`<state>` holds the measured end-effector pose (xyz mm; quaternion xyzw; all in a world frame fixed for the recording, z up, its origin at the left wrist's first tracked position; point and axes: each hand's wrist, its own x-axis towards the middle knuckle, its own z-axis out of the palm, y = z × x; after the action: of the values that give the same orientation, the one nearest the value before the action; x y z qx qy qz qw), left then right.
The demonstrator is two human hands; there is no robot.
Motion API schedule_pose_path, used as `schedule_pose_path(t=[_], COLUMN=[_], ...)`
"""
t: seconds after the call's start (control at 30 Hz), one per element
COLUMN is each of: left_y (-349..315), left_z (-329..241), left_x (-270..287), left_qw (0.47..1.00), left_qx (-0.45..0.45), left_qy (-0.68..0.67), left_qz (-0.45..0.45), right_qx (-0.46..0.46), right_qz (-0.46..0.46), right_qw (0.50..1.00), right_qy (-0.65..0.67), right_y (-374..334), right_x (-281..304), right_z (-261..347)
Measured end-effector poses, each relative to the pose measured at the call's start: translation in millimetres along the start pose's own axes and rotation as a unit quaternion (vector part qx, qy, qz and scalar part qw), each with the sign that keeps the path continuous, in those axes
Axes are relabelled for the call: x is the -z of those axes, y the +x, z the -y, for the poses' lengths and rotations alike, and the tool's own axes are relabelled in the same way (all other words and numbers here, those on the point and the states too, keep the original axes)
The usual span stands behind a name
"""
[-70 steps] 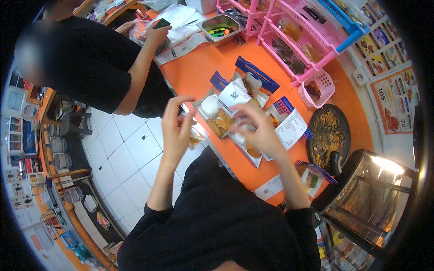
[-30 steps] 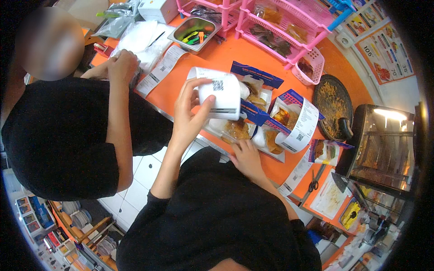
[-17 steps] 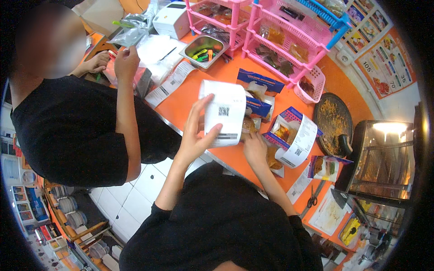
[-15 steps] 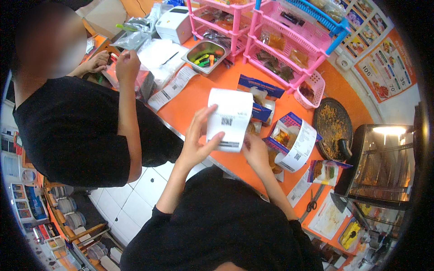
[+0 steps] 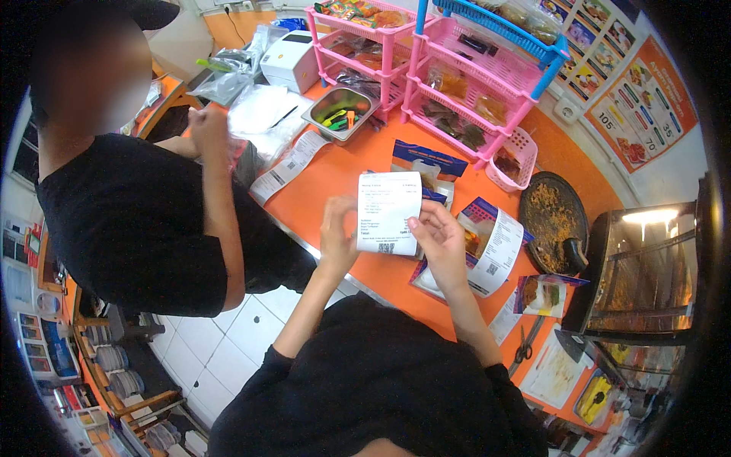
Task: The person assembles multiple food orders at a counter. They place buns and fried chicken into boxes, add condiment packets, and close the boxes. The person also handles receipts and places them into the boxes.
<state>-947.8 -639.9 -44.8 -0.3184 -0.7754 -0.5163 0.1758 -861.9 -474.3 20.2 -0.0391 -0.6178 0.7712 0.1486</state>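
Observation:
A white printed receipt (image 5: pixel 388 206) hangs in front of me over the orange counter, its lower end curling. My left hand (image 5: pixel 337 234) pinches its left edge, the fingertips partly hidden behind the paper. With thumb in front and fingers behind, my right hand (image 5: pixel 443 242) grips its right edge. Just beyond stands an open blue-and-white food box (image 5: pixel 430 160), partly covered by the receipt. Right of my right hand, a second receipt (image 5: pixel 496 253) drapes over another food box (image 5: pixel 478 212). A smaller box with food (image 5: pixel 539 295) sits farther right.
A co-worker in black (image 5: pixel 137 221) stands at left with hands raised. Pink racks (image 5: pixel 464 91), a metal tray (image 5: pixel 340 114) and a label printer (image 5: pixel 292 61) line the back. At right are a stone mortar (image 5: pixel 552 217), scissors (image 5: pixel 523 349), a knife (image 5: pixel 572 344) and a lit display case (image 5: pixel 643 274).
The receipt has turned to show more print and dropped slightly. My right hand has risen from beneath to grip its right edge. The co-worker's hands have shifted slightly.

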Motion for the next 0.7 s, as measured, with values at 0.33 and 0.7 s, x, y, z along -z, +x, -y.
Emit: schedule_pose_path(t=[0.33, 0.7], left_y=[21.8, 15.7], left_z=[-35.5, -37.4], left_x=[-8.0, 4.4], left_qw=[0.878, 0.883], left_qx=[0.210, 0.262], left_qy=[-0.429, -0.386], left_qz=[0.040, 0.060], right_qx=[0.010, 0.060], right_qz=[-0.053, -0.097], right_qw=[0.996, 0.977], right_qy=[-0.068, -0.178], right_y=[-8.5, -6.7], right_x=[3.1, 11.3], right_z=[-6.5, -27.7])
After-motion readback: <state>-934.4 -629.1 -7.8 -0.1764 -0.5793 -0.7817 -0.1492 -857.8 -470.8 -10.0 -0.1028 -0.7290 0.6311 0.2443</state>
